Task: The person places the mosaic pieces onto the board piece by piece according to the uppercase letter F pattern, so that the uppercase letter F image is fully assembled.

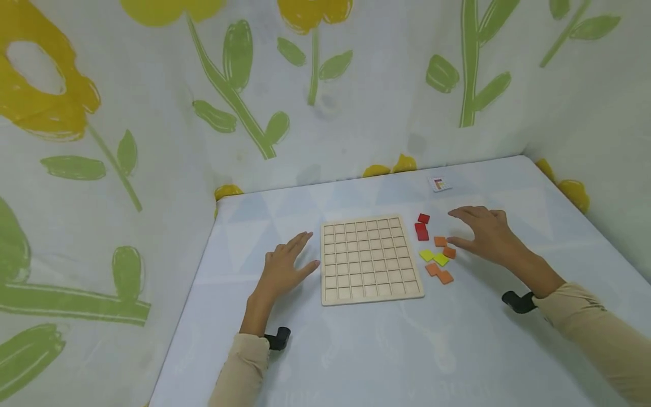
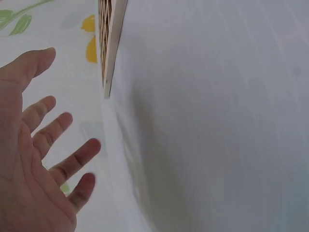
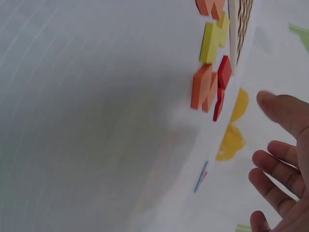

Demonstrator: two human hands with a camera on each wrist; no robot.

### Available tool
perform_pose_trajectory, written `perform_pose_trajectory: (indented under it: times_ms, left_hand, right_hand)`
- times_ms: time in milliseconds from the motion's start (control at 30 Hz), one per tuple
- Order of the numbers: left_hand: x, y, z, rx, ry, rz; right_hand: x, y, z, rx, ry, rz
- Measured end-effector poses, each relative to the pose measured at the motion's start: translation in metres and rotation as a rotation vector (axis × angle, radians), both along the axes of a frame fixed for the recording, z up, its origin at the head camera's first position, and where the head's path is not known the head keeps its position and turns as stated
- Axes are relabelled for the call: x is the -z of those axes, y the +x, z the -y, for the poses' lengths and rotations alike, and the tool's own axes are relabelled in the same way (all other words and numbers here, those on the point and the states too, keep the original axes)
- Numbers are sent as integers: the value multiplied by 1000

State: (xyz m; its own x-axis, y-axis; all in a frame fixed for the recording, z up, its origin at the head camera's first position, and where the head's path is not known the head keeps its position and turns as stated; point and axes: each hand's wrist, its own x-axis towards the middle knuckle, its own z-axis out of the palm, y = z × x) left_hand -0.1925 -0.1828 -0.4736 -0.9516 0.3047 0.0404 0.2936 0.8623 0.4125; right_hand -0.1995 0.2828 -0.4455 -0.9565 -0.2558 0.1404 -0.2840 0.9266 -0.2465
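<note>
A square wooden grid board [image 1: 370, 260] lies flat on the table between the two hands. My left hand [image 1: 282, 268] hovers just left of the board, fingers spread and holding nothing; the left wrist view shows the same bare palm [image 2: 34, 159]. To the right of the board are red tiles [image 1: 422, 232], orange tiles [image 1: 445, 277] and yellow tiles [image 1: 441, 259], several in all. Above the table, beside these tiles, my right hand [image 1: 485, 234] has its thumb and fingers apart with nothing between them. In the right wrist view, the orange tiles [image 3: 201, 87] stand apart from the fingers.
A small white card [image 1: 439, 184] with a coloured pattern lies near the back edge of the table [image 1: 386, 350]. Flower-printed cloth [image 1: 356, 124] hangs behind and at both sides. Each wrist wears a black band mount [image 1: 519, 302].
</note>
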Motion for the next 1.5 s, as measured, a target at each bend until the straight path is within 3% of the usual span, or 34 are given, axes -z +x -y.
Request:
perform_pose_trajectory:
  times_ms: [200, 333, 600, 800, 933, 1300, 1500]
  left_hand:
    - [16, -1, -12, -5, 206, 129]
    - [28, 0, -16, -37, 273, 133]
    - [45, 10, -16, -111, 256, 84]
    - [49, 10, -14, -71, 178, 5]
    - [48, 7, -13, -49, 182, -38]
    - [48, 1, -16, -34, 190, -27]
    - [45, -1, -17, -27, 187, -11]
  right_hand:
    - [13, -6, 18, -50, -40, 23]
    - [19, -13, 25, -95, -50, 39]
    - [19, -26, 34, -151, -50, 47]
    - [19, -33, 38, -190, -28, 43]
    - [20, -36, 41, -185, -4, 59]
    - [19, -38, 44, -177, 62, 47]
    - [10, -36, 44, -170, 16, 41]
